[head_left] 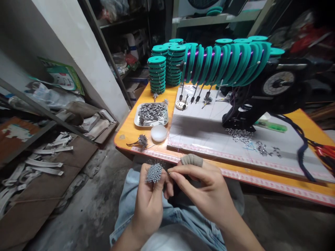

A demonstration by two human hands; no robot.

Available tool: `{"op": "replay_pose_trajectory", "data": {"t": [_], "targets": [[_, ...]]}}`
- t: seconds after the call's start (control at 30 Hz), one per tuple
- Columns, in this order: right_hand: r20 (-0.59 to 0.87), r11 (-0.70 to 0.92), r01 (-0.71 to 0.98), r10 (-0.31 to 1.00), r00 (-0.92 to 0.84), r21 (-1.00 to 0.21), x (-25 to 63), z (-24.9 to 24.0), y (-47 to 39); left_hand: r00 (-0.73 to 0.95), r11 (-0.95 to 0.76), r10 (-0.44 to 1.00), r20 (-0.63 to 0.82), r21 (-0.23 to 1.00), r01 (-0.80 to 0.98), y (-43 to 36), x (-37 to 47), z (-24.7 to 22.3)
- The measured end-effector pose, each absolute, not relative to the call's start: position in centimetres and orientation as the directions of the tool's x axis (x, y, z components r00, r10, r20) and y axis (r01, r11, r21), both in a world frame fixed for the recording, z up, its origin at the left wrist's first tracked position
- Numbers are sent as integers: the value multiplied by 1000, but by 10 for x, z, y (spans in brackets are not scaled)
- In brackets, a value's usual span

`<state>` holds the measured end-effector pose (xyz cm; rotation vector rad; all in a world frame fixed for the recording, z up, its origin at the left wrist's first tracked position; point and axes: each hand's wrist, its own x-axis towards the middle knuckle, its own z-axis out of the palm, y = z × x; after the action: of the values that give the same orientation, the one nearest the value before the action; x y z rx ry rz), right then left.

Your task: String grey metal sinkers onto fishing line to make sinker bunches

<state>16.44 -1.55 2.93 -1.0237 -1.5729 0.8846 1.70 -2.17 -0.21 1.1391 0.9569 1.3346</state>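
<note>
In the head view my left hand (150, 205) is closed around a rounded cluster of small grey beads (154, 173), held upright above my lap. Thin wisps stick out behind the cluster, too fine to make out. My right hand (204, 190) is beside it, thumb and forefinger pinched together close to my left fingers. What sits in that pinch is too small to name. Grey cloth (192, 160) wraps one of my right fingers. Nearest on the table are a spiky dark cluster on a stem (142, 140) and a small round white dish (158, 133).
A white tray (136, 122) of grey metal pieces stands at the table's left. Stacked green spools (156, 71) and a black machine with a row of green discs (225, 66) rise behind. Loose silvery bits (239, 136) lie on the white board (201, 130). A tape measure (274, 186) lines the front edge.
</note>
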Motion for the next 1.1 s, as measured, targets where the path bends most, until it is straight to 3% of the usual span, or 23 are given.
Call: {"op": "replay_pose_trajectory", "data": {"t": [0.1,0.23,0.63,0.83,1.1], "targets": [[423,445,354,895,-141,-823,170,29,-17,84,-271,952,293,940,-208,-20,6,-10],[394,434,419,901,-183,-797,173,30,-19,189,-413,880,436,898,-149,-17,-5,-19],[299,370,435,927,-225,-821,177,32,-21,183,-469,865,466,883,-33,-19,-9,-27],[258,346,421,932,-253,-839,180,36,-20,207,-571,798,566,820,-44,-13,-10,-25],[230,332,403,932,-281,-853,183,36,-19,308,-571,792,527,818,66,-7,-11,-16]]}}
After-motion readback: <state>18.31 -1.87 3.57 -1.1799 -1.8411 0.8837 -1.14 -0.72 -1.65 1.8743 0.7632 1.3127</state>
